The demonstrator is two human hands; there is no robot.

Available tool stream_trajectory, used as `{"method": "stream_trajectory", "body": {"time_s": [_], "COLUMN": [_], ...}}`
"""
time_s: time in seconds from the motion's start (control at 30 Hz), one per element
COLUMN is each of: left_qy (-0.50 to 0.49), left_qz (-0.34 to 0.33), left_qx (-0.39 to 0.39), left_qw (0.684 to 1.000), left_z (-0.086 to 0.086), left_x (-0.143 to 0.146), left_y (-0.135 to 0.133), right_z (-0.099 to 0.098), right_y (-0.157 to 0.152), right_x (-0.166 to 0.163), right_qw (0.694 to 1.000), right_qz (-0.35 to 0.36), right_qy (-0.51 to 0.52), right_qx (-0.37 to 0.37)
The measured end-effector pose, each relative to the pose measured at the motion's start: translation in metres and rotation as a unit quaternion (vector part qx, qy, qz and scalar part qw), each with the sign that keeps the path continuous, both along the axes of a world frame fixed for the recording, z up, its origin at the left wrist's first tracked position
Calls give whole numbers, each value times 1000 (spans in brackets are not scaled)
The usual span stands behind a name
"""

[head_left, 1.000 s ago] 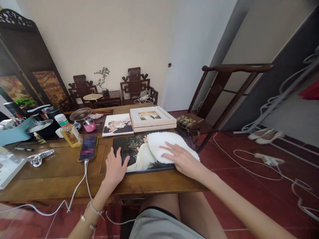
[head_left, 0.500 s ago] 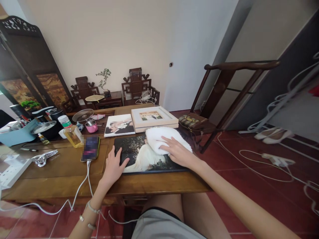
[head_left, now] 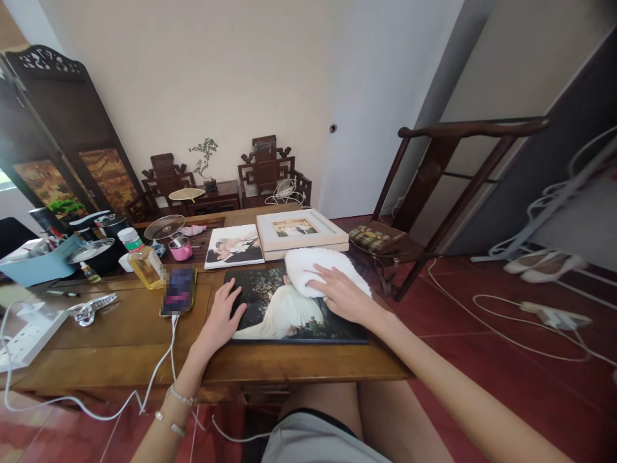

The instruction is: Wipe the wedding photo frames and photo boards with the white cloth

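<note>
A dark, glossy photo panel [head_left: 289,315] with a figure in a white dress lies flat near the table's front edge. My left hand [head_left: 222,321] rests at its left edge, fingers spread and touching the panel, with nothing in them. My right hand [head_left: 340,292] holds a folded white towel [head_left: 308,262], its fingers laid over the top and pressing it onto the panel's upper right. The towel hides that part of the picture.
Behind the panel are a small photo print [head_left: 236,251] and stacked white frames [head_left: 332,226]. Leftward are a charging phone [head_left: 177,292], an oil bottle [head_left: 147,263], a pink cup [head_left: 180,249] and a power strip [head_left: 33,337]. A wooden chair [head_left: 429,170] holding a bag [head_left: 376,236] stands right.
The view has shifted slightly. My left hand sits a little further left on the panel's edge. The right hand and towel stay at nearly the same spot on the panel.
</note>
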State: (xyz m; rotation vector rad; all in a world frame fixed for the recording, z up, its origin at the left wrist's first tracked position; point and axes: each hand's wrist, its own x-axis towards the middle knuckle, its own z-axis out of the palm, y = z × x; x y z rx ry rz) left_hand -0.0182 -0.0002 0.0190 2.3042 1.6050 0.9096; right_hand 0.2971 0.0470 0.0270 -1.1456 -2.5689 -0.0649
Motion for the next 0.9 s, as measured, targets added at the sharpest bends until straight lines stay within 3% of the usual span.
{"method": "stream_trajectory", "body": {"time_s": [0.3,0.57,0.67,0.9], "left_qy": [-22,21,13,35], "left_qz": [14,34,44,26], "left_qx": [16,-75,-80,-94], "left_qw": [1000,996,996,995], "left_z": [3,-1,-3,-5], "left_x": [3,5,5,2], "left_y": [-5,-8,-7,-5], "right_z": [-7,-3,2,11], "right_y": [6,0,-22,-106], "right_x": [2,0,3,22], "right_qw": [1000,999,999,996], "right_qz": [16,22,35,65], "right_qy": [-8,-11,-8,-23], "right_qx": [22,24,5,-62]}}
